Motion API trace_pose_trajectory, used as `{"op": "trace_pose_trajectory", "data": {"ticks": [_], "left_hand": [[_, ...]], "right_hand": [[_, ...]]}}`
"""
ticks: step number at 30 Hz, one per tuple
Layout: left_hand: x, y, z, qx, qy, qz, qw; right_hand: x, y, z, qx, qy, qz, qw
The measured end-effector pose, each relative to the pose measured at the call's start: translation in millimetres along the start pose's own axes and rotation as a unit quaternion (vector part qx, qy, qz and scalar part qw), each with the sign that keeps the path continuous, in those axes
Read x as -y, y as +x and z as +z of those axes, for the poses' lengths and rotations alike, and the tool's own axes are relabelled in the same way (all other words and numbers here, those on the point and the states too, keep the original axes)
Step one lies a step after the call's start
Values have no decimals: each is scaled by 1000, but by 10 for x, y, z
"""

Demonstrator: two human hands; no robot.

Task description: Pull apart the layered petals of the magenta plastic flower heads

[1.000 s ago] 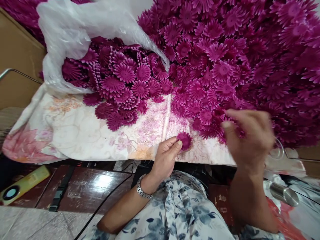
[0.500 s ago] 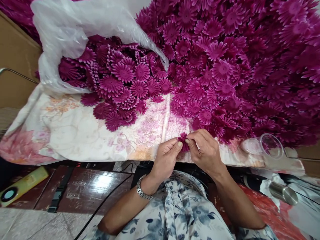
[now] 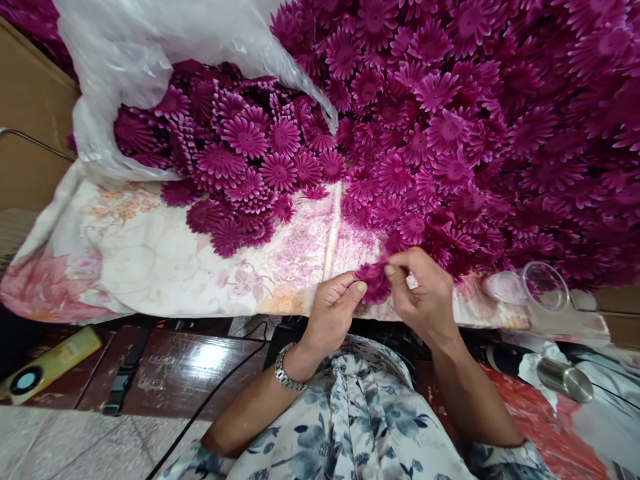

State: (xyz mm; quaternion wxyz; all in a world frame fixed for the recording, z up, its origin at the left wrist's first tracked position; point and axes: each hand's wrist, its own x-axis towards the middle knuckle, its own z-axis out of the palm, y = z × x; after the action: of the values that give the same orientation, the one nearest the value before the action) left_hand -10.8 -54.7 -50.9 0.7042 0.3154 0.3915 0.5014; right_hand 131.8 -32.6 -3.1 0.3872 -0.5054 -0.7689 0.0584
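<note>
Between my two hands is a magenta artificial flower [image 3: 374,281], just above the near edge of the cloth-covered table. My left hand [image 3: 334,307] pinches its left edge between thumb and forefinger. On the other side, my right hand [image 3: 423,290] pinches the flower's right edge, thumb against finger. The petals look stretched and slightly blurred between the hands, and whether it is one layer or several I cannot tell. Beyond my hands lies a large heap of similar magenta flowers [image 3: 445,133]. Left of that, stacked flowers [image 3: 245,137] spill out of a white plastic bag [image 3: 120,73].
A clear plastic cup [image 3: 545,287] lies at the table's right end. The flowered tablecloth [image 3: 150,260] hangs over the near edge. Below are a yellow-green object [image 3: 55,363] on a brown bench at left and a metal cylinder [image 3: 565,380] at right. A cardboard box [image 3: 35,107] stands far left.
My right hand has moved a little to the right, away from the left. The flower between them now looks wider and more spread out. My left hand has stayed nearly in place.
</note>
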Motion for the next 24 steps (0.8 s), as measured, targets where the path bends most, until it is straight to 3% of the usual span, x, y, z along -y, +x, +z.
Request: {"op": "trace_pose_trajectory", "data": {"ticks": [3,5,7,10,12,13,15,18,24], "left_hand": [[-52,-6,19,5,-29,-18,999],[-95,-2,47,5,-47,-32,998],[-129,6,77,-2,-60,-40,997],[-159,21,113,-4,-71,-48,996],[-166,27,124,1,-68,-47,997],[-166,28,125,1,-62,-44,997],[-159,24,115,-6,-43,-37,998],[-139,16,86,-4,-10,-43,999],[-94,12,51,47,8,-20,999]], "right_hand": [[-208,92,-265,-145,-120,36,981],[-396,188,-504,-222,-254,49,940],[-545,272,-703,-213,-329,65,918],[-550,295,-770,-181,-347,55,918],[-404,233,-637,-154,-286,13,946],[-312,189,-534,-118,-228,-14,966],[-145,100,-304,30,-89,-61,994],[-48,13,-34,141,2,-63,988],[-86,-13,58,137,35,-46,989]]}}
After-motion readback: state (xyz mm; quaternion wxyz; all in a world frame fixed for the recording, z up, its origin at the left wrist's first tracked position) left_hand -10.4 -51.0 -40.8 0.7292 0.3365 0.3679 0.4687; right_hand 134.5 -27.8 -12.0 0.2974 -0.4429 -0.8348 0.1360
